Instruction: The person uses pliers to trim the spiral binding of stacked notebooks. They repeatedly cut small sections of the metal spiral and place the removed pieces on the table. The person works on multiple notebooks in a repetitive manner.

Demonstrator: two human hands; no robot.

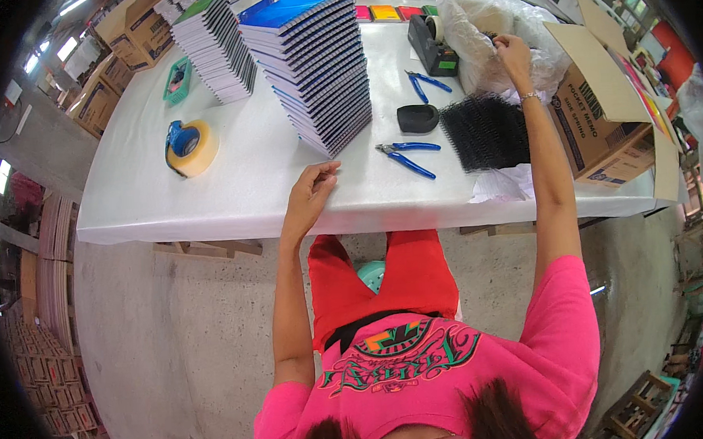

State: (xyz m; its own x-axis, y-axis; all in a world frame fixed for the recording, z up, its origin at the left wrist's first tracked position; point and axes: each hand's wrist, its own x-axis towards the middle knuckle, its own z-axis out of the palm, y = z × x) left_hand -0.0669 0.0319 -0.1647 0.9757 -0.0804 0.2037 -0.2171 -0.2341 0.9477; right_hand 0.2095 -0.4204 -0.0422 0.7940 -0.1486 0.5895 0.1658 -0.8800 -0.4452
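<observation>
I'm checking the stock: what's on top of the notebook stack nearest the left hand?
A blue notebook tops the stack; those beneath are mostly hidden, only edges showing.

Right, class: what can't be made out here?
In the head view:
- Plastic bag: contents mostly hidden by its crumpled film.
- Cardboard box: interior mostly hidden by its flap.
- Right hand: whether it pinches anything, too small to tell.
- Teal object: mostly hidden by red trousers.

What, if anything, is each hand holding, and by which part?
The left hand holds nothing visible. The right hand is at the plastic bag, but whether it grips anything cannot be told.
</observation>
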